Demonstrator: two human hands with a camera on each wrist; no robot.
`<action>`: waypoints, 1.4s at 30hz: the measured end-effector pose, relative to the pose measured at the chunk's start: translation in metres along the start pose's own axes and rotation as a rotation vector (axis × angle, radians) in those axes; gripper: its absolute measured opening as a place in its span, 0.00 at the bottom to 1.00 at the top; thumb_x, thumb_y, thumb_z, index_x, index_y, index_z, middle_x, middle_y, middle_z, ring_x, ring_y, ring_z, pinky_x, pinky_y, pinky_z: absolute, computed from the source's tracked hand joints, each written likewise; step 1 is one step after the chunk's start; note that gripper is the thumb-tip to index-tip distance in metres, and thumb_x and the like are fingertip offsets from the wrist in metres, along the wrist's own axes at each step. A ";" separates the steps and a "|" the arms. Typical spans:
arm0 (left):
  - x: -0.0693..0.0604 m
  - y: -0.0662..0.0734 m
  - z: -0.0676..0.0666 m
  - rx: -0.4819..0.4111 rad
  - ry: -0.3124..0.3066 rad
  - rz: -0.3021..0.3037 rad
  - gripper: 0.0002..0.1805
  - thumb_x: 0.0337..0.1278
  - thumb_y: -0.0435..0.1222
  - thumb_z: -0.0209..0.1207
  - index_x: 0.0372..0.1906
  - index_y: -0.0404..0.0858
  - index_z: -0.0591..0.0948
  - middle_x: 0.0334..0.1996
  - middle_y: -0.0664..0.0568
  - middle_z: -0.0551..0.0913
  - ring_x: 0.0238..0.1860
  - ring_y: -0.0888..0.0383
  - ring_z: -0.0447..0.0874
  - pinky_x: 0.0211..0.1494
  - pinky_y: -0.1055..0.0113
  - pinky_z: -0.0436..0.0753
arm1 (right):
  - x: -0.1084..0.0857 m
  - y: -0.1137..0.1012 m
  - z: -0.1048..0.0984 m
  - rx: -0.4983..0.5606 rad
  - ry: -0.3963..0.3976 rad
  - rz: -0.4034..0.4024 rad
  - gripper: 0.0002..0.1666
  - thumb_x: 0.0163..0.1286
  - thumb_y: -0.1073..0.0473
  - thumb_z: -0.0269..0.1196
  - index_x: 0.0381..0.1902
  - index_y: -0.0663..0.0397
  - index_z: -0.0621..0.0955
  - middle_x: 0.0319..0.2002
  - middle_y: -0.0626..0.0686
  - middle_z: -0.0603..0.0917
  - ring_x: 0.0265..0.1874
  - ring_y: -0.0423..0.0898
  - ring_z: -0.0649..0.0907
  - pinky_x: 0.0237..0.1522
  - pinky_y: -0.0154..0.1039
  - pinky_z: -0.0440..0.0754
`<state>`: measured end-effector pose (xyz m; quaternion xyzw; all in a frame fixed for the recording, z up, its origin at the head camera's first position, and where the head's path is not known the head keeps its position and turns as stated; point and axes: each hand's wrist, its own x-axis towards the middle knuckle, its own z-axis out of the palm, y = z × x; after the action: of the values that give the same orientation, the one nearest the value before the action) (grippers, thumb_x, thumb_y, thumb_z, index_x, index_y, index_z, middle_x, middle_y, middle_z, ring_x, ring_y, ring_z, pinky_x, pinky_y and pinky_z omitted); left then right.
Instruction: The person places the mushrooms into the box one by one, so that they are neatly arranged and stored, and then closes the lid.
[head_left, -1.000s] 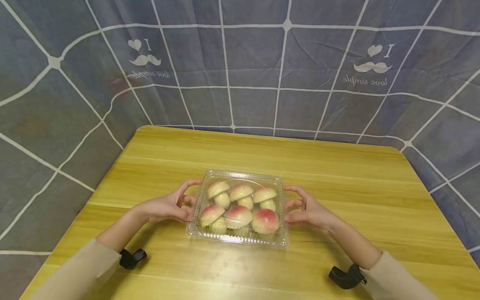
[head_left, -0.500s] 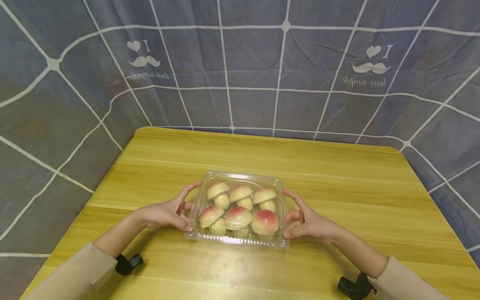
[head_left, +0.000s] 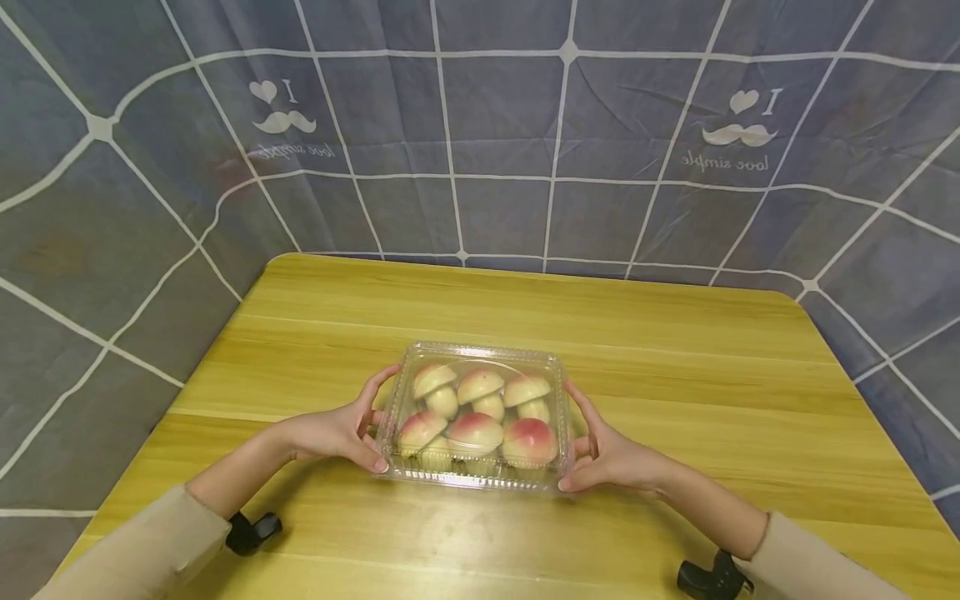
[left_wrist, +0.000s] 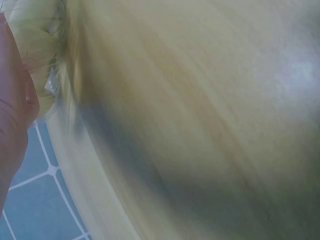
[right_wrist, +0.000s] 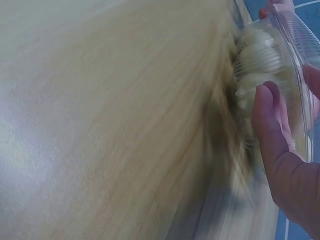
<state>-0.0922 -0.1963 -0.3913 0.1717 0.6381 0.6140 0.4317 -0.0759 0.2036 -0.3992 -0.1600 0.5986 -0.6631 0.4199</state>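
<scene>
A clear plastic clamshell box (head_left: pixel 480 482) sits at the middle of the table with its lid down. Inside it are several mushroom-shaped pieces (head_left: pixel 476 433), cream with pink-tinged caps. My left hand (head_left: pixel 337 429) grips the box's left side, thumb on the near corner and index finger toward the far corner. On the opposite side my right hand (head_left: pixel 611 454) holds it the same way, its thumb at the near right corner. In the right wrist view the box (right_wrist: pixel 292 35) shows from its side, beside the thumb. The left wrist view catches only part of the left hand (left_wrist: pixel 15 105).
The wood-grain table (head_left: pixel 480 550) has rounded far corners. A grey-blue cloth (head_left: pixel 502 125) with white grid lines hangs behind it and along both sides. A black wrist mount (head_left: pixel 251 532) is strapped at the left cuff, another mount (head_left: pixel 712 577) at the right.
Both thumbs have moved from the box's sides onto its near corners, and the index fingers reach further along the sides. The box has stayed nearly in place.
</scene>
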 end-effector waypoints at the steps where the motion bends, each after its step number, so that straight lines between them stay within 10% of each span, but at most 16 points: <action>1: -0.001 0.000 0.000 -0.004 0.001 -0.002 0.68 0.48 0.27 0.66 0.67 0.60 0.20 0.62 0.19 0.43 0.37 0.46 0.80 0.45 0.58 0.80 | 0.000 0.001 0.001 0.011 -0.004 0.000 0.75 0.55 0.72 0.66 0.66 0.27 0.19 0.35 0.60 0.79 0.31 0.48 0.84 0.38 0.41 0.82; 23: -0.003 0.006 0.003 -0.017 -0.002 -0.059 0.69 0.50 0.27 0.65 0.65 0.63 0.17 0.45 0.35 0.73 0.36 0.51 0.83 0.43 0.59 0.82 | 0.001 0.001 0.004 0.036 -0.011 0.034 0.75 0.57 0.72 0.64 0.62 0.21 0.16 0.28 0.56 0.83 0.27 0.47 0.84 0.33 0.39 0.83; 42: -0.001 -0.002 0.002 -0.063 -0.023 -0.032 0.70 0.49 0.26 0.64 0.64 0.65 0.16 0.47 0.35 0.73 0.35 0.52 0.83 0.44 0.58 0.82 | 0.005 0.005 0.000 -0.005 -0.026 0.031 0.74 0.58 0.69 0.65 0.62 0.17 0.18 0.27 0.57 0.82 0.24 0.45 0.84 0.30 0.39 0.83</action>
<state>-0.0901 -0.1961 -0.3924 0.1546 0.6160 0.6248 0.4541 -0.0768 0.2002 -0.4054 -0.1606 0.5971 -0.6528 0.4375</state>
